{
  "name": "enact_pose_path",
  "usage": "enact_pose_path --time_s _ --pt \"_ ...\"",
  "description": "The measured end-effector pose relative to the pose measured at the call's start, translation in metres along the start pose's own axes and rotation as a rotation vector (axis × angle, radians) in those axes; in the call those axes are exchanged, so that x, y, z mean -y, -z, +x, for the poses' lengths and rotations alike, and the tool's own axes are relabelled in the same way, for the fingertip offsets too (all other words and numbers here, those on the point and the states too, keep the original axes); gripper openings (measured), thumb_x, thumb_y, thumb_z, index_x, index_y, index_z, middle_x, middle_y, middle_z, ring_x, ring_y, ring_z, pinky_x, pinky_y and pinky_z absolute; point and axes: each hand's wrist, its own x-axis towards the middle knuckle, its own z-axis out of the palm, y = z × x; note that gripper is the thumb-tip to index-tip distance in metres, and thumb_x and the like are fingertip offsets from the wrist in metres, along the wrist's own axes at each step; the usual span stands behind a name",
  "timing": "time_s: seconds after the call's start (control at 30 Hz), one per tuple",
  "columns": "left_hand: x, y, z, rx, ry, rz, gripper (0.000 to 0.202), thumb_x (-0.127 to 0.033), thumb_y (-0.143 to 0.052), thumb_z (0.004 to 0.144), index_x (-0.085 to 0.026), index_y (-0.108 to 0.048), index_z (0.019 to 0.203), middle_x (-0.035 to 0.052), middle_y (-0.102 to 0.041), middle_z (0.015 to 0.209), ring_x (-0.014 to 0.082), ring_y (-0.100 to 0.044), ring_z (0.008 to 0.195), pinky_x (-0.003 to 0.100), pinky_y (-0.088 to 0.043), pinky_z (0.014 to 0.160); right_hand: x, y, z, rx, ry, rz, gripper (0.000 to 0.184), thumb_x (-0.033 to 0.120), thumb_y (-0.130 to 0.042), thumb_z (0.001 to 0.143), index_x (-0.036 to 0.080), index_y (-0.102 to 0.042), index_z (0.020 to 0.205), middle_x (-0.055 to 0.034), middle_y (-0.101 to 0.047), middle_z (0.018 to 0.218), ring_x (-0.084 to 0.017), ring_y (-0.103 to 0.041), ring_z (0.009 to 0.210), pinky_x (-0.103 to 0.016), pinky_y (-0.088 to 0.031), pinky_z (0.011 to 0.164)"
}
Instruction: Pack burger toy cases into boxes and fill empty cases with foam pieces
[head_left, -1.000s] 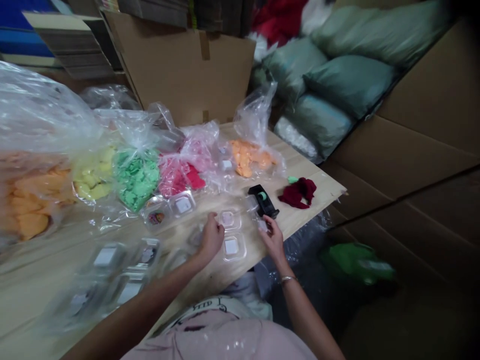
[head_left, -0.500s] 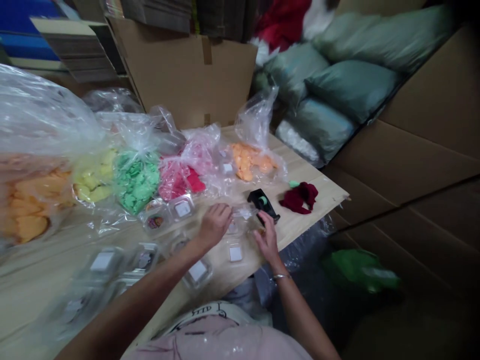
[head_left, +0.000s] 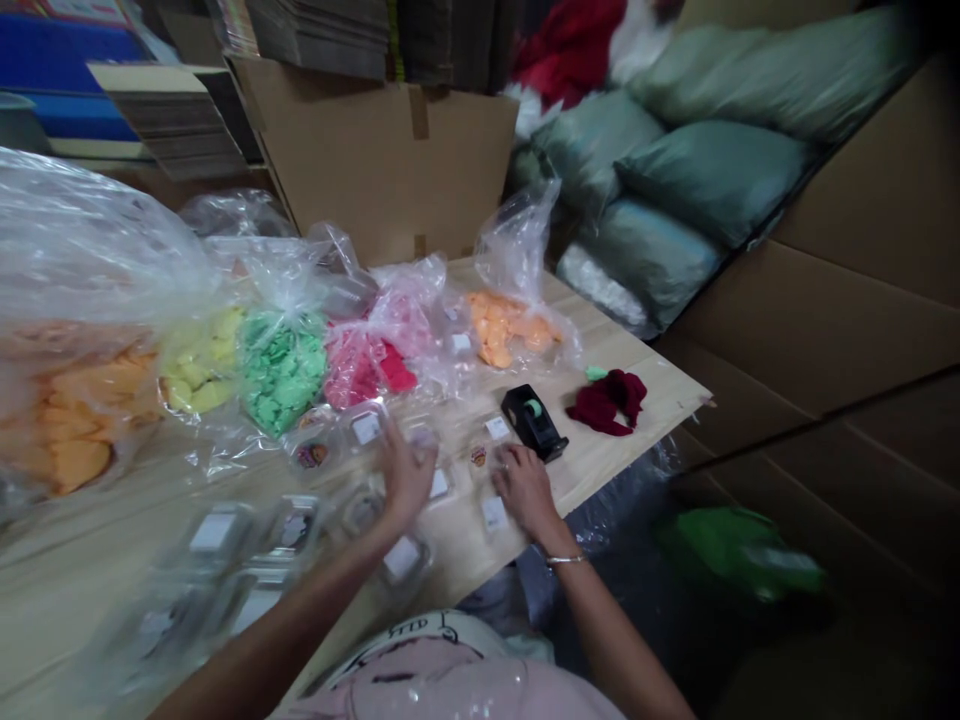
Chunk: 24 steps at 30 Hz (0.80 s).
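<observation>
Leftmost, clear bags of orange pieces, yellow pieces, green pieces and pink pieces along the wooden table. Foreground, blurred: lidded clear plastic boxes. Left hand: palm down, fingers spread over one small clear box; grip cannot be told through blur. Right hand: flat, loosely open, resting on table among loose small boxes, one just beside it; nothing visibly held. Beyond: black tape dispenser, dark red cloth. Step judged: sorting or arranging the small boxes. Next move calls for a clean pinch on a single box.
</observation>
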Motion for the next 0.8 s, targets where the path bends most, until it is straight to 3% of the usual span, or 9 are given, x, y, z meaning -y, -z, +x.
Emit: enact_pose_path --time_s 0.07,0.13,0.2,0.3,0.4,0.5,0.67,0.8 --pt "-0.016 -0.007 -0.025 0.104 -0.250 0.197 0.070 -0.037 -0.058 0.083 -0.016 -0.032 0.144 0.0212 -0.027 0.154 0.0372 -0.024 0.142 0.058 -0.029 0.109 0.009 -0.009 0.002 0.018 -0.039 -0.059 0.033 0.022 -0.057 0.087 0.015 -0.061 0.119 -0.0180 -0.059 0.120 -0.032 -0.049 0.110 -0.049 -0.044 0.090" --pt "-0.031 -0.019 -0.044 0.292 -0.390 0.332 0.076 -0.043 -0.061 0.081 -0.017 -0.031 0.146 0.0213 -0.021 0.156 0.0405 -0.026 0.140 0.059 -0.033 0.106 0.017 -0.016 0.004 0.040 -0.062 -0.069 0.033 0.018 -0.054 0.088 0.015 -0.060 0.120 -0.0190 -0.059 0.118 -0.032 -0.050 0.108 -0.048 -0.045 0.088" --pt "-0.039 -0.031 -0.053 0.432 -0.361 0.395 0.079 -0.045 -0.067 0.076 -0.018 -0.036 0.144 0.0226 -0.027 0.153 0.0420 -0.037 0.132 0.057 -0.040 0.099 0.023 -0.019 0.004 0.065 -0.055 -0.052 0.033 0.016 -0.052 0.088 0.018 -0.060 0.120 -0.0174 -0.060 0.115 -0.030 -0.052 0.105 -0.046 -0.046 0.085" --pt "-0.039 -0.038 -0.046 0.492 -0.290 0.456 0.068 -0.032 -0.067 0.073 -0.015 -0.047 0.136 0.0227 -0.040 0.143 0.0396 -0.045 0.122 0.054 -0.042 0.098 0.019 -0.009 0.002 0.096 0.032 -0.009 0.040 0.019 -0.057 0.085 0.021 -0.057 0.125 -0.0153 -0.057 0.124 -0.030 -0.049 0.114 -0.044 -0.045 0.090" --pt "-0.032 -0.029 -0.029 0.480 -0.264 0.413 0.062 -0.014 -0.057 0.072 -0.013 -0.048 0.133 0.0184 -0.048 0.135 0.0330 -0.045 0.124 0.047 -0.038 0.105 0.006 0.012 -0.002 0.129 0.094 0.050 0.050 0.024 -0.060 0.082 0.018 -0.051 0.131 -0.0159 -0.050 0.132 -0.030 -0.044 0.121 -0.045 -0.043 0.096" --pt "-0.022 -0.019 -0.015 0.360 -0.145 0.209 0.064 -0.004 -0.046 0.074 -0.012 -0.043 0.137 0.0153 -0.052 0.130 0.0249 -0.049 0.121 0.041 -0.039 0.106 -0.001 0.035 0.000 0.182 0.110 0.046 0.053 0.024 -0.061 0.079 0.015 -0.050 0.129 -0.0149 -0.050 0.130 -0.028 -0.047 0.118 -0.042 -0.043 0.097" --pt "-0.003 -0.029 -0.012 0.244 0.201 -0.220 0.067 -0.005 -0.047 0.072 -0.018 -0.043 0.137 0.0089 -0.060 0.112 0.0160 -0.060 0.085 0.030 -0.052 0.076 0.021 0.064 0.022 0.336 0.274 -0.300 0.029 0.011 -0.055 0.080 0.013 -0.061 0.109 -0.0154 -0.062 0.111 -0.028 -0.055 0.101 -0.042 -0.044 0.086" --pt "0.004 -0.036 -0.022 0.223 0.257 -0.242 0.069 -0.003 -0.048 0.070 -0.019 -0.043 0.137 0.0040 -0.060 0.097 0.0118 -0.056 0.069 0.024 -0.049 0.064 0.045 0.089 0.052 0.343 0.471 -0.481 0.023 0.004 -0.048 0.086 0.012 -0.065 0.099 -0.0151 -0.068 0.093 -0.027 -0.059 0.084 -0.042 -0.044 0.079"
